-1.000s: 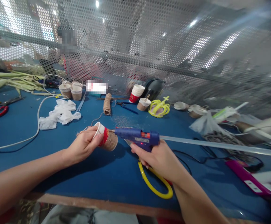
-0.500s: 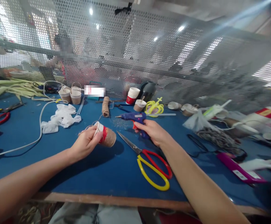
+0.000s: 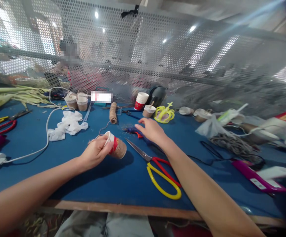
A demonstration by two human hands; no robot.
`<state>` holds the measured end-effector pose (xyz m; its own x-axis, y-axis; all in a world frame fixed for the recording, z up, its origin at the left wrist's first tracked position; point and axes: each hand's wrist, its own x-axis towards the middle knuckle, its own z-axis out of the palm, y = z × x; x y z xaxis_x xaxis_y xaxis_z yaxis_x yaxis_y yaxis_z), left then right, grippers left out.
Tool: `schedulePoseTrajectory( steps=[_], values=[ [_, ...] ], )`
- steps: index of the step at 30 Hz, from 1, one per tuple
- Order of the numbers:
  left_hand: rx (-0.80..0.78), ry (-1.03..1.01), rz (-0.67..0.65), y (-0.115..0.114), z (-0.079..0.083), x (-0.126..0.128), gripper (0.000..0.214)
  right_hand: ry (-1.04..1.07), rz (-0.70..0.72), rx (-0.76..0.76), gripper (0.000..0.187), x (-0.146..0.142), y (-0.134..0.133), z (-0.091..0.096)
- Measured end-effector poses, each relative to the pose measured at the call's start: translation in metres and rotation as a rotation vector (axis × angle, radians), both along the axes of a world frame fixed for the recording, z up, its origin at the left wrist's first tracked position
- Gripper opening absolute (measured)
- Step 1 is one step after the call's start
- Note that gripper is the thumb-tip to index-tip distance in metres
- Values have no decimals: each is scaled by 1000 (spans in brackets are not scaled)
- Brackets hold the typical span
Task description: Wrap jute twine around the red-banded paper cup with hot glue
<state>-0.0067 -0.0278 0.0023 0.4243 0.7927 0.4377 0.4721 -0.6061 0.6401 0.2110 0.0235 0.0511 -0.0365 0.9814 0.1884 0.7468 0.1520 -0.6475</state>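
Observation:
My left hand (image 3: pixel 96 152) is closed around the rim of a paper cup (image 3: pixel 120 148), tilted on its side above the table. Brown twine is wound round the cup's lower part, and a red band shows above it. A loose strand runs from the cup toward a roll of twine (image 3: pixel 113 113) behind it. My right hand (image 3: pixel 152 130), fingers apart, hovers just over a blue glue gun (image 3: pixel 131 129) lying on the table; hand and wrist hide part of the gun. Close in front are large scissors (image 3: pixel 143 154) with red and yellow handles, partly under my right forearm.
Crumpled white plastic (image 3: pixel 67 124) and a white cable (image 3: pixel 46 123) lie to the left. Along the back stand twine-wrapped cups (image 3: pixel 82 102), stacked paper cups (image 3: pixel 140 101) and a yellow crown-shaped piece (image 3: pixel 164 113). A purple device (image 3: pixel 258 179) and grey cord (image 3: pixel 235 145) are at right.
My right hand has let go of the glue gun, which now lies lower on the table. The left hand still holds the cup, slightly further right in view.

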Motion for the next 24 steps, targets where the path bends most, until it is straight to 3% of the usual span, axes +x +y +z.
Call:
schedulePoseTrajectory(
  steps=[2, 4, 7, 10, 13, 16, 20, 24],
  values=[
    [-4, 2, -39, -1, 0, 1, 35, 3, 177, 14, 11, -25, -9, 14],
    [-23, 9, -73, -2, -1, 1, 34, -44, 533, 27, 18, -50, -19, 25],
    [-102, 15, -96, -3, -4, 1, 34, -101, 720, -94, 15, -74, -29, 31],
    [-245, -85, -121, -3, -7, 1, 36, 37, 675, -167, 13, -75, -33, 29],
    [-423, -256, -168, -3, -4, 1, 43, 266, 534, -135, 14, -63, -38, 25],
    [-550, -369, -192, -4, -1, 2, 50, 344, 392, -82, 18, -52, -45, 22],
    [-631, -429, -229, -7, 2, 4, 51, 334, 328, -4, 23, -47, -52, 18],
    [-597, -370, -214, -11, 5, 4, 51, 329, 307, 8, 25, -47, -53, 12]
  ],
)
